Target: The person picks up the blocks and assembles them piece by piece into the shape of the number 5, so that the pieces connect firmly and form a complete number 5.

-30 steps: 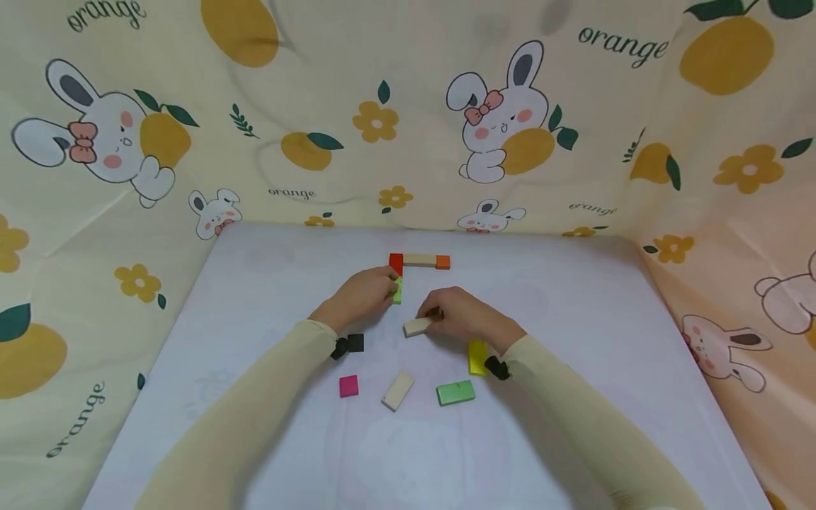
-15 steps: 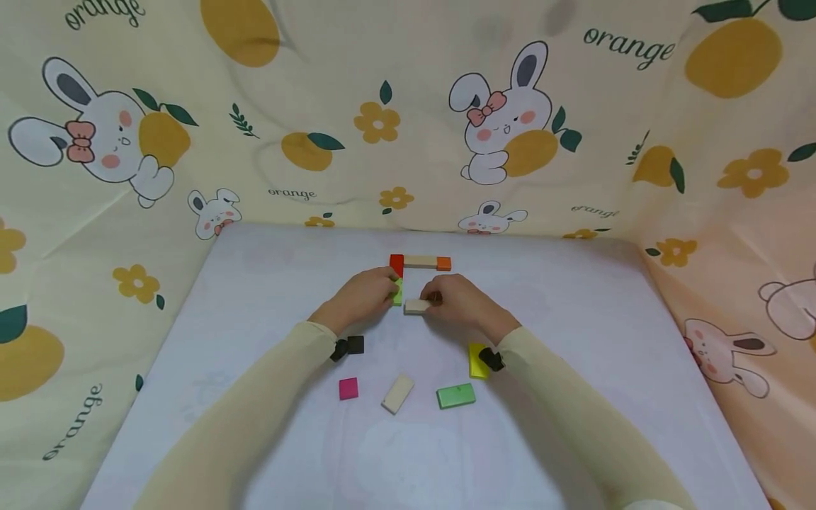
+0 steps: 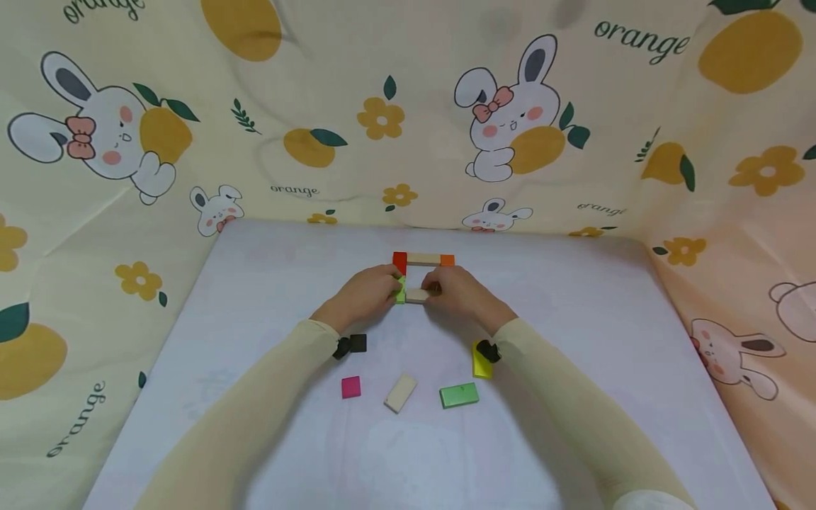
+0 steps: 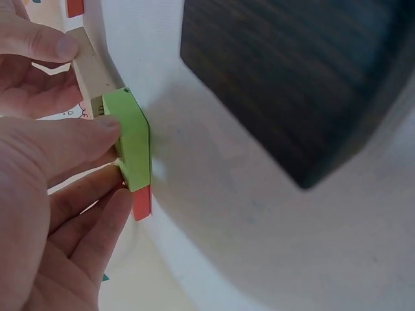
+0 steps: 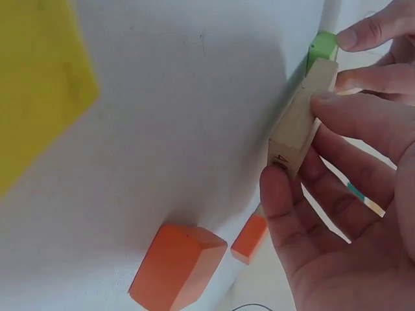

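Observation:
My left hand (image 3: 363, 294) pinches a light green block (image 4: 135, 139) between thumb and fingers. That block stands in line with a red block (image 3: 399, 262), at its near end. With thumb and fingertips, my right hand (image 3: 468, 297) holds a plain wooden block (image 5: 301, 116) lengthwise, its left end right at the green block's side. Farther back, another wooden block (image 3: 423, 259) runs from the red block to an orange block (image 3: 448, 260). A second orange block (image 5: 178, 265) shows in the right wrist view, but my right hand hides it in the head view.
Nearer me on the white table (image 3: 408, 460) lie a black block (image 3: 358, 343), a pink block (image 3: 350, 387), a wooden block (image 3: 399, 394), a green block (image 3: 459, 395) and a yellow block (image 3: 482, 360). A patterned cloth (image 3: 421, 156) rises behind the table.
My right hand has moved the wooden block away from me and straightened it, bringing its end up to the light green block. My left hand has kept its place.

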Tool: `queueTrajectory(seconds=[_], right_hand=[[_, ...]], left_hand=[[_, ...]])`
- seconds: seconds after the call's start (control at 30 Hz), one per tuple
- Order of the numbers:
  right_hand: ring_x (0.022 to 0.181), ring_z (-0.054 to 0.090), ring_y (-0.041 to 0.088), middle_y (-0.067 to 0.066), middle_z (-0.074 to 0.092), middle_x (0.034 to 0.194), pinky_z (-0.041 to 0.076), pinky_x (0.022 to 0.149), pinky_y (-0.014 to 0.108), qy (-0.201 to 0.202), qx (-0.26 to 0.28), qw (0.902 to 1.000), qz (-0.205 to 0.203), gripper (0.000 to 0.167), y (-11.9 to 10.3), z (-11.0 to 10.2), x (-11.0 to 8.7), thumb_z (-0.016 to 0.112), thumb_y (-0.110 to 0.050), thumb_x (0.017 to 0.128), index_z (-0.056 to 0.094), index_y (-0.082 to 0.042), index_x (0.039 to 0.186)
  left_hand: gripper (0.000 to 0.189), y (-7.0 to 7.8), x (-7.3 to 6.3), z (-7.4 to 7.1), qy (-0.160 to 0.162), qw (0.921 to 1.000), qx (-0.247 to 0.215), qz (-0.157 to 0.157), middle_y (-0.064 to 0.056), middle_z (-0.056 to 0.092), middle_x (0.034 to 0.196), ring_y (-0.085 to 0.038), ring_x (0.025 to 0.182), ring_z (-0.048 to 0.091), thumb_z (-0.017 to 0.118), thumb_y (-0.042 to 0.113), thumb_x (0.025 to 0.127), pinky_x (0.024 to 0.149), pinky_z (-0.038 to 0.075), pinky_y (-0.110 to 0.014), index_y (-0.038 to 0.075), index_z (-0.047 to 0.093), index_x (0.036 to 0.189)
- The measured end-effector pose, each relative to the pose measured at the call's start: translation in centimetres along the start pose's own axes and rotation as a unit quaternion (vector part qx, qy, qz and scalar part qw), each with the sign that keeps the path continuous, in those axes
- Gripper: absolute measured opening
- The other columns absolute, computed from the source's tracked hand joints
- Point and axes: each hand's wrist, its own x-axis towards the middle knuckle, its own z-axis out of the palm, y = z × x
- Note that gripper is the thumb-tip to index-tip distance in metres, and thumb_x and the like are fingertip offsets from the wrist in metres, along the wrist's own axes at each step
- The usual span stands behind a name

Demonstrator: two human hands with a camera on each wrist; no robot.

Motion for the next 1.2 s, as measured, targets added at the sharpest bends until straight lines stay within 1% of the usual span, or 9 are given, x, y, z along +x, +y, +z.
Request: queueTrajectory(seconds=[0.23, 0.4, 0.53, 0.7, 0.93, 1.1, 1.2], right_hand=[[0.093, 0.062, 0.023, 0.003, 0.074, 0.101, 0.056, 0.089, 0.039, -0.006, 0.007, 0.9999, -0.005, 0.024, 0.2, 0.2, 0.3, 0.08, -0.006, 0.095, 0.08, -0.003, 0.119], [0.095, 0.063, 0.023, 0.003, 0.075, 0.103, 0.056, 0.091, 0.04, -0.008, 0.002, 1.0, -0.004, 0.024, 0.3, 0.4, 0.3, 0.079, -0.006, 0.096, 0.08, -0.003, 0.12], [0.094, 0.062, 0.023, 0.003, 0.074, 0.103, 0.056, 0.091, 0.04, -0.011, 0.002, 0.9999, 0.001, 0.025, 0.3, 0.4, 0.3, 0.08, -0.007, 0.096, 0.08, -0.004, 0.121], [0.095, 0.062, 0.022, 0.003, 0.074, 0.104, 0.056, 0.092, 0.04, -0.016, 0.0, 0.9999, 0.004, 0.026, 0.3, 0.3, 0.1, 0.079, -0.007, 0.097, 0.08, -0.004, 0.123], [0.095, 0.061, 0.023, 0.004, 0.074, 0.105, 0.055, 0.093, 0.041, -0.012, 0.007, 0.9999, -0.001, 0.027, 0.4, 0.3, 0.0, 0.079, -0.007, 0.097, 0.079, -0.004, 0.123], [0.096, 0.062, 0.022, 0.002, 0.074, 0.104, 0.055, 0.092, 0.04, -0.006, 0.019, 0.9997, -0.016, 0.023, 0.7, 0.5, 0.0, 0.077, -0.01, 0.097, 0.08, -0.005, 0.119], [0.096, 0.063, 0.021, 0.002, 0.075, 0.103, 0.056, 0.09, 0.04, 0.003, 0.028, 0.9994, -0.021, 0.021, 0.8, 0.5, 0.0, 0.073, -0.009, 0.097, 0.081, -0.004, 0.117]], left_hand=[[0.018, 0.1, 0.2, 0.1, 0.0, 0.9999, 0.009, 0.004, -0.006, 0.067, 0.133, -0.022, 0.119, 0.062, 0.072, 0.013, 0.104, 0.105, 0.053, -0.036, 0.009, 0.083, 0.118], [0.018, 0.2, 0.2, 0.0, 0.005, 0.9999, 0.011, 0.007, -0.006, 0.067, 0.132, -0.022, 0.119, 0.062, 0.073, 0.012, 0.104, 0.105, 0.054, -0.036, 0.009, 0.083, 0.118], [0.017, 0.4, 0.2, -0.1, 0.008, 0.9999, 0.01, 0.008, -0.006, 0.067, 0.131, -0.022, 0.118, 0.063, 0.073, 0.012, 0.104, 0.104, 0.054, -0.035, 0.009, 0.083, 0.117], [0.018, 0.5, 0.3, -0.1, 0.001, 0.9999, 0.015, 0.007, -0.007, 0.067, 0.131, -0.022, 0.118, 0.063, 0.074, 0.014, 0.104, 0.105, 0.054, -0.036, 0.008, 0.082, 0.119], [0.018, 0.5, 0.4, -0.4, -0.007, 1.0, 0.004, 0.002, -0.007, 0.067, 0.13, -0.023, 0.116, 0.063, 0.074, 0.015, 0.104, 0.104, 0.055, -0.036, 0.008, 0.083, 0.119], [0.018, 0.1, 0.5, -0.8, -0.015, 0.9993, 0.019, 0.029, -0.01, 0.069, 0.132, -0.026, 0.12, 0.065, 0.07, 0.008, 0.105, 0.107, 0.053, -0.039, 0.006, 0.083, 0.117], [0.018, -0.2, 0.7, -0.9, -0.017, 0.9993, 0.013, 0.033, -0.011, 0.071, 0.13, -0.027, 0.12, 0.067, 0.068, 0.005, 0.105, 0.107, 0.053, -0.039, 0.005, 0.083, 0.115]])
